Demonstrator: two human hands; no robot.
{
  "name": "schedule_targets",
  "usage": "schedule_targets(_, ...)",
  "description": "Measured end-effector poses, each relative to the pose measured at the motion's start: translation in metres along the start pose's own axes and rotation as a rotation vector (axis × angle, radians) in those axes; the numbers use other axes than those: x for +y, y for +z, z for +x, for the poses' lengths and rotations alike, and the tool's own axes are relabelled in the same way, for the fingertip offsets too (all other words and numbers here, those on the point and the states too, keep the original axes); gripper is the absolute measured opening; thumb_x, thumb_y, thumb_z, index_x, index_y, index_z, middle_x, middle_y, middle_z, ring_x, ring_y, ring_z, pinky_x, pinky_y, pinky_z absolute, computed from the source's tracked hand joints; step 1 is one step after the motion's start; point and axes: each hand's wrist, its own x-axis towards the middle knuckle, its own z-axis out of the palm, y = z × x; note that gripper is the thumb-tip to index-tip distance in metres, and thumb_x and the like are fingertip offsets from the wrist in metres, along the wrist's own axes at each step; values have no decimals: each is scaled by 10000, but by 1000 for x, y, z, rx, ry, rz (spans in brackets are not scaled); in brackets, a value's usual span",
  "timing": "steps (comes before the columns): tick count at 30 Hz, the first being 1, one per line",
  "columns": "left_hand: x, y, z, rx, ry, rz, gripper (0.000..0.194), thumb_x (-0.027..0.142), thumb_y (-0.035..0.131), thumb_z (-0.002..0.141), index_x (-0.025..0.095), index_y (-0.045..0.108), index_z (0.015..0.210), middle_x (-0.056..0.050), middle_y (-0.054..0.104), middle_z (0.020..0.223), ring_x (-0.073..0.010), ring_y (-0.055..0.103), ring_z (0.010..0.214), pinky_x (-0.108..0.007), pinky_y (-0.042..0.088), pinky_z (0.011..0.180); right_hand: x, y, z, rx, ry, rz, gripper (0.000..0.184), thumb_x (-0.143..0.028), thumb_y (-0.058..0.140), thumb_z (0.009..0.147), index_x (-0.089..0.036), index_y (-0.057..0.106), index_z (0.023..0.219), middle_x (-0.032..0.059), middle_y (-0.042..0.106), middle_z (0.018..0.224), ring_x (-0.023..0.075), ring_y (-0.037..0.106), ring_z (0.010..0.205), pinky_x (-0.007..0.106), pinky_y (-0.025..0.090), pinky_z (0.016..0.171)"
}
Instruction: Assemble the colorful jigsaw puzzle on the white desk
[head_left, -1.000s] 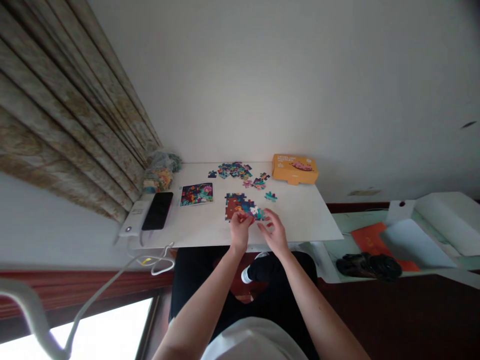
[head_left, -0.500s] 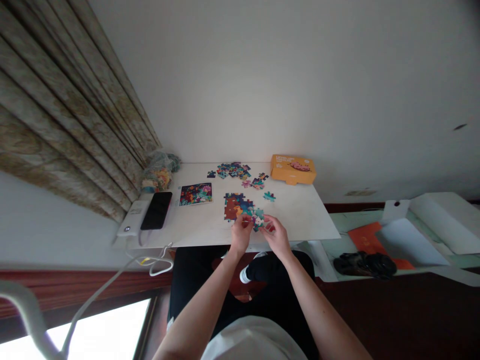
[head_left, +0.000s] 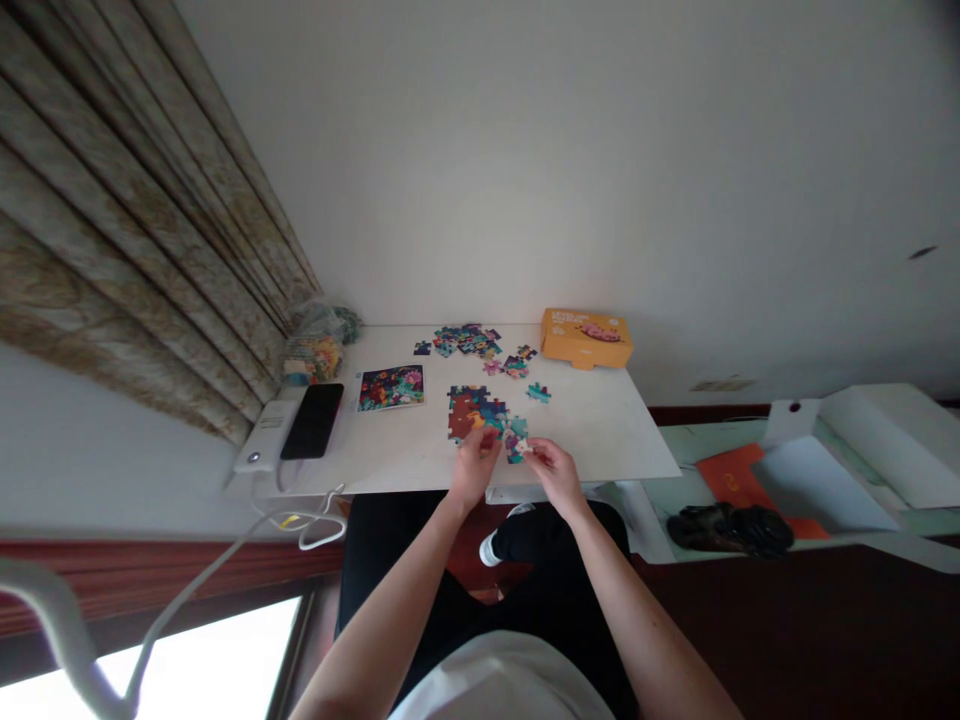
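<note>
My left hand [head_left: 475, 465] rests its fingertips on the lower right of a partly joined jigsaw section [head_left: 469, 412], and I cannot tell whether it grips a piece. My right hand [head_left: 553, 474] pinches a small pale puzzle piece [head_left: 520, 446] beside a teal cluster of pieces [head_left: 514, 445]. Loose pieces [head_left: 463, 340] lie in a heap farther away, with a single teal piece [head_left: 538, 393] nearer. To the left lies a colourful picture card [head_left: 391, 388].
The white board [head_left: 592, 440] holds an orange box [head_left: 586, 338] at its far edge, a black phone [head_left: 313, 421] on a white power bank [head_left: 266, 435], and a plastic bag [head_left: 315, 345]. A white cable [head_left: 315, 530] hangs below; a curtain runs along the left.
Both hands have drawn slightly nearer to me and closer together. The pale piece now sits between my right fingers, and the teal cluster lies a little lower on the board.
</note>
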Motion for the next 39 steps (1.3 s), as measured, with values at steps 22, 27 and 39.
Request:
schedule_targets(22, -26, -43, 21, -302, 329, 778, 494, 433, 648, 949, 299, 621, 1423, -100, 538, 1551, -313, 435, 1484, -548, 158, 1290, 6, -23, 24, 29, 5, -192, 442, -580, 718, 777, -206, 728, 1012, 41, 734, 746, 220, 668, 691, 330, 513, 660)
schedule_targets(27, -21, -44, 16, -313, 367, 777, 476, 421, 606, 976, 280, 614, 1430, -107, 551, 1536, -298, 457, 1467, -536, 143, 1298, 1, -5, 23, 9, -123, -438, 255, -455, 620, 879, -233, 726, 946, 54, 746, 833, 233, 675, 773, 364, 532, 777)
schedule_targets(39, -9, -17, 20, -364, 436, 711, 449, 320, 661, 932, 266, 648, 1377, -129, 617, 1450, -318, 522, 1406, -575, 207, 1274, -13, -5, 13, -224, -469, -665, 395, -208, 654, 864, -268, 661, 1255, 76, 697, 1263, 283, 613, 1162, 458, 491, 1053)
